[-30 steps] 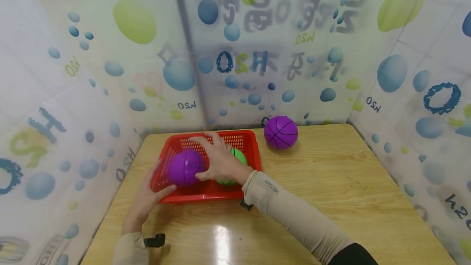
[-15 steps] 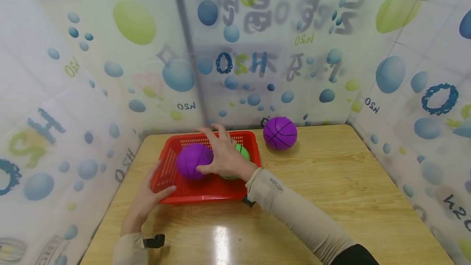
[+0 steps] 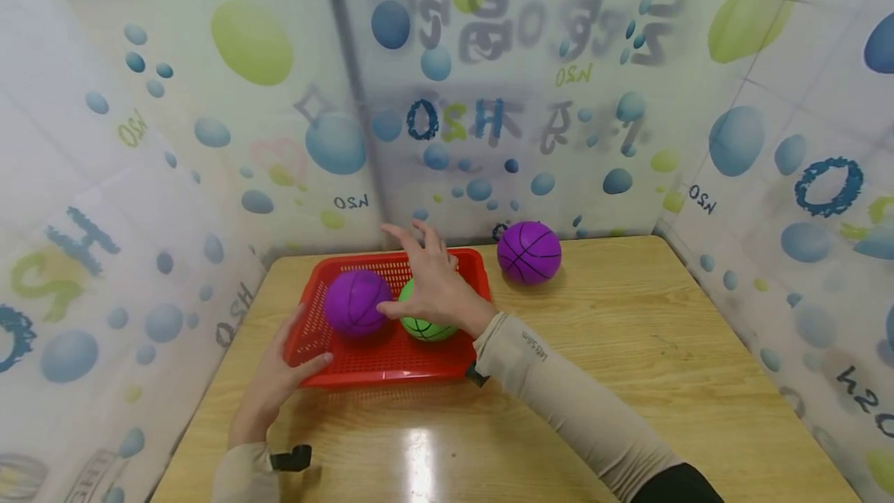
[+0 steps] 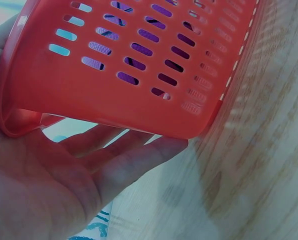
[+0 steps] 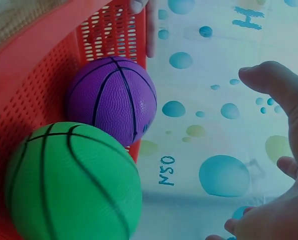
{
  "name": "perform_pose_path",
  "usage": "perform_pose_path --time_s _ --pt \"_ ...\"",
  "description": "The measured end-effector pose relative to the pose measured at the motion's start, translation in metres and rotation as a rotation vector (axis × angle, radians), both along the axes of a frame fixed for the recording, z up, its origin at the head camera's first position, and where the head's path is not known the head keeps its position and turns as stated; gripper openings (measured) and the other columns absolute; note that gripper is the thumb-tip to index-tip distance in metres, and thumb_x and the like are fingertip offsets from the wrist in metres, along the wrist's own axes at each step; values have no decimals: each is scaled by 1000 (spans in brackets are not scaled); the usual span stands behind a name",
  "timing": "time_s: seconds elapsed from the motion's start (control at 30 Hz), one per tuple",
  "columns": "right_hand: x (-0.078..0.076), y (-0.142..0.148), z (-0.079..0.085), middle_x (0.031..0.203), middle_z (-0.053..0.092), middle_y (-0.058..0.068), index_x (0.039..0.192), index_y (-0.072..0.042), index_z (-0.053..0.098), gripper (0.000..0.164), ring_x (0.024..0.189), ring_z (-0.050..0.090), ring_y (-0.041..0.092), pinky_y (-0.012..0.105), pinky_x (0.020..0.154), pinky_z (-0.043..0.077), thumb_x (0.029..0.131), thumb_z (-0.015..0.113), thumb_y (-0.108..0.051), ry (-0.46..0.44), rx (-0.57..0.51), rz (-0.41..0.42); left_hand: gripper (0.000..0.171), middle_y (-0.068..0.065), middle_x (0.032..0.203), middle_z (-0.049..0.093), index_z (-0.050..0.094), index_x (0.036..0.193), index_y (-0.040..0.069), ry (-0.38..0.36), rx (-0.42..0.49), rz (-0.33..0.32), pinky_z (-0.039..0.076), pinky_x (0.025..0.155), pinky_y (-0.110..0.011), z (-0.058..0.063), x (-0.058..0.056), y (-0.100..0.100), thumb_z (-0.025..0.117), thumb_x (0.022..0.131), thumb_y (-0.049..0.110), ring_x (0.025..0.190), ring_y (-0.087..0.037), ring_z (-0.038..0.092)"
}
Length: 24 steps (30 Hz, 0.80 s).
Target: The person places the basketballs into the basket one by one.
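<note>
A red plastic basket (image 3: 391, 375) with slotted walls stands on the wooden table. My left hand (image 3: 271, 379) grips its front left corner; in the left wrist view the thumb goes over the rim and the fingers lie along the outer wall (image 4: 124, 95). Inside the basket are a purple basketball (image 3: 355, 303) on the left and a green basketball (image 3: 427, 330) to its right. Over the green ball hovers my right hand (image 3: 443, 286), fingers spread and holding nothing. The right wrist view shows a gap between that hand (image 5: 279, 200) and both balls.
Another purple basketball (image 3: 529, 253) sits on the table (image 3: 594, 379) behind the basket's right side, near the back wall. Bubble-printed sheets (image 3: 559, 138) enclose the table at the back and both sides.
The purple ball in the basket shifts right, then back left. My right hand moves up and right, off that ball, and more of the green ball shows. My left hand stays on the basket.
</note>
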State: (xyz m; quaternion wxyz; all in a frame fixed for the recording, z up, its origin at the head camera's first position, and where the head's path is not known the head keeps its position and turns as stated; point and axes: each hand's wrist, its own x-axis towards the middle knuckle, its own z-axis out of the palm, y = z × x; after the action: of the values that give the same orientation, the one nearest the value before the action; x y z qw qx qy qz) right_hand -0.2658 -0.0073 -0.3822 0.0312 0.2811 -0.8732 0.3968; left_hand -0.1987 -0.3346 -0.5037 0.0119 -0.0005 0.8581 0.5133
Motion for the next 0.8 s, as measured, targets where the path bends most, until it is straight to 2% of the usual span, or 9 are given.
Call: perform_pose_path --time_s 0.3,0.6,0.8 --pt "0 7 15 183 9 13 175 -41 24 120 168 19 39 77 124 28 82 101 -41 34 -18 -18 112 -15 187 10 14 181 31 0 8 -2 10 123 -90 0 0 0 87 97 22 170 -52 6" --pt "0 23 44 183 6 10 174 -46 22 121 167 19 44 82 124 27 82 100 -46 88 -49 -26 113 -15 187 9 13 181 31 -10 3 1 9 124 -89 2 0 0 88 97 23 170 -53 4" --pt "-3 39 64 183 6 14 175 -42 20 121 169 18 40 75 122 41 83 100 -43 132 -85 -29 111 -14 187 9 14 181 32 1 2 -4 9 124 -89 3 1 1 87 98 24 170 -52 4"
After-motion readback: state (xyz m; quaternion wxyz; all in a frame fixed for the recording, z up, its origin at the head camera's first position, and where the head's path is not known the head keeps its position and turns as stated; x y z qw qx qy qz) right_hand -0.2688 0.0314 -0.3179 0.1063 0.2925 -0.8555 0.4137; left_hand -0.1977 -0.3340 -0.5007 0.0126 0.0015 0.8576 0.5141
